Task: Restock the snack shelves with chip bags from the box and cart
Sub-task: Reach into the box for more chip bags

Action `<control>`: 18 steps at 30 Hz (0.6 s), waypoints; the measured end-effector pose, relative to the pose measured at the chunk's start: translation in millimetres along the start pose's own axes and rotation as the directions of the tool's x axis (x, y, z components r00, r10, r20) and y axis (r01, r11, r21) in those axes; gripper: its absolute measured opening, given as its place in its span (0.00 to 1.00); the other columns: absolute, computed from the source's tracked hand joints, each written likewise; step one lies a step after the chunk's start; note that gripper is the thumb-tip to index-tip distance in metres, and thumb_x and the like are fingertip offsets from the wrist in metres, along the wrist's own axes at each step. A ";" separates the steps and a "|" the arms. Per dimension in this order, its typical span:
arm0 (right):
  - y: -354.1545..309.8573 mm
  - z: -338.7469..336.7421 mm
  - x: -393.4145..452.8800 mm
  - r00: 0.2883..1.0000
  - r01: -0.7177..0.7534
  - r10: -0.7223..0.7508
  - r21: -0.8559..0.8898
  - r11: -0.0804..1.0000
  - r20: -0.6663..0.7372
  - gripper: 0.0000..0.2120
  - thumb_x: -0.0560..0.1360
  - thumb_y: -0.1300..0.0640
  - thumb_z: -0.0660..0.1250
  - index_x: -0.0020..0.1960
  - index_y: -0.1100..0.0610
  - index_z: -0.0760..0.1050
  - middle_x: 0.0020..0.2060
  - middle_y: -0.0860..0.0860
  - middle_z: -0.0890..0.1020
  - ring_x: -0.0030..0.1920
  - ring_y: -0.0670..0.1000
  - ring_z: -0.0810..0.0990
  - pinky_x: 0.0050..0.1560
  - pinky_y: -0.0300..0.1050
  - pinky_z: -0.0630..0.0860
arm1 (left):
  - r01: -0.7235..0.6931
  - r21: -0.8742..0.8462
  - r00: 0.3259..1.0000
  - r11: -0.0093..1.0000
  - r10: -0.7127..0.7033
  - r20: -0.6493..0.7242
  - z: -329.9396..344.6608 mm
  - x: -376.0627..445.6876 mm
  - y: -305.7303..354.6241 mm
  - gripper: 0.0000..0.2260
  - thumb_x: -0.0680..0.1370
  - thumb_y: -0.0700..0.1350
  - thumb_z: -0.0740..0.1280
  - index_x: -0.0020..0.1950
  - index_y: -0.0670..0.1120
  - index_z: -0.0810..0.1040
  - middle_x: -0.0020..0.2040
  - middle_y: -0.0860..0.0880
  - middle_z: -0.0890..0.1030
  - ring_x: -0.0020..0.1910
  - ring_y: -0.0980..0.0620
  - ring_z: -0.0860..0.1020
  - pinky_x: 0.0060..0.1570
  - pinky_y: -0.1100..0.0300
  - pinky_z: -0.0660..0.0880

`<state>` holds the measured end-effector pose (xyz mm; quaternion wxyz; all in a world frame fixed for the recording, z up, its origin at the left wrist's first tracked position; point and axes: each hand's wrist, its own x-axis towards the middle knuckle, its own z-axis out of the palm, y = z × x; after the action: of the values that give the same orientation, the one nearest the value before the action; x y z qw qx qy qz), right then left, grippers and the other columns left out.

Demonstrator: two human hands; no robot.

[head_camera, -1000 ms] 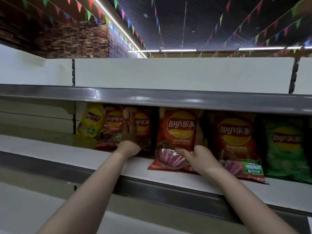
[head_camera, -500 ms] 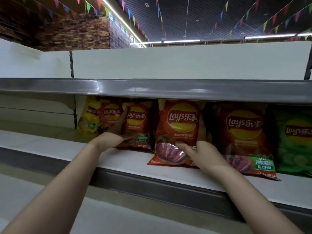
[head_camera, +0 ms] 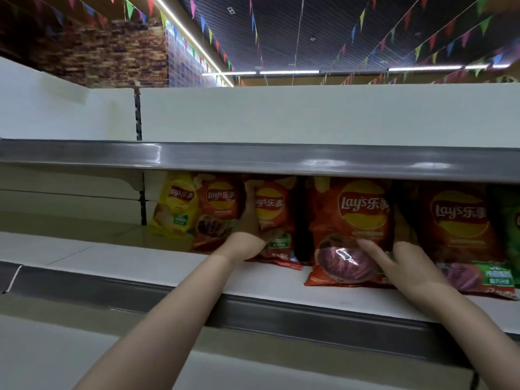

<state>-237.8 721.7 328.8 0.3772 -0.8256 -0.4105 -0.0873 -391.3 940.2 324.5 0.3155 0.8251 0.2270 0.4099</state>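
Shelving filled our view: a grey-edged upper shelf (head_camera: 253,159) ran across it, and beneath it a white snack shelf (head_camera: 146,263) carried a row of Lay's chip bags standing upright, faces outward, presumably so shoppers could read them. From our left we saw a yellow bag (head_camera: 176,205), a red bag (head_camera: 216,212), a second red bag (head_camera: 274,220), a larger orange-red bag (head_camera: 349,229), another orange-red bag (head_camera: 461,235) and, cut off at the right edge, a green bag (head_camera: 510,229).

Our left hand (head_camera: 250,220) cupped the left side of the second red bag, fingers curled round its edge, apparently to steady it upright beside its neighbour. Our right hand (head_camera: 405,266) gripped the lower right corner of the larger orange-red bag, thumb across its front, seemingly to seat it in the gap. Neither box nor cart was in view.

Compared with half a second earlier, our left hand had risen higher along its bag, while the right hand kept much the same grip.
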 end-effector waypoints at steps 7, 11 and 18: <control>-39.3 46.8 -32.9 0.761 0.138 -0.296 -0.302 0.943 -0.577 0.24 0.74 0.56 0.71 0.60 0.71 0.69 0.52 0.72 0.72 0.54 0.73 0.72 0.53 0.69 0.75 | 0.015 0.316 0.984 0.949 -0.071 0.165 18.8 5.6 10.8 0.45 0.78 0.58 0.65 0.76 0.56 0.29 0.79 0.44 0.42 0.77 0.39 0.54 0.72 0.44 0.58; -86.5 84.8 -31.5 0.805 0.437 -0.515 -0.293 0.850 -0.294 0.18 0.73 0.62 0.70 0.62 0.61 0.74 0.53 0.59 0.77 0.51 0.62 0.79 0.48 0.53 0.79 | -0.027 0.306 0.993 0.952 -0.011 0.120 -7.2 11.6 1.2 0.46 0.76 0.63 0.64 0.78 0.52 0.34 0.79 0.40 0.39 0.78 0.40 0.45 0.75 0.46 0.52; -120.5 110.4 8.7 0.972 0.226 -0.189 -0.356 0.907 0.138 0.24 0.83 0.52 0.55 0.77 0.57 0.58 0.76 0.56 0.61 0.72 0.58 0.65 0.65 0.45 0.66 | 0.139 0.415 0.989 0.899 -0.144 -0.019 -68.8 31.5 -51.4 0.49 0.75 0.53 0.71 0.77 0.52 0.33 0.77 0.42 0.33 0.78 0.38 0.48 0.73 0.46 0.56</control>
<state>-340.0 849.4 321.8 0.1828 -0.8366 -0.4907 -0.1609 -436.0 1019.0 336.9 0.1632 0.8571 0.3664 0.3234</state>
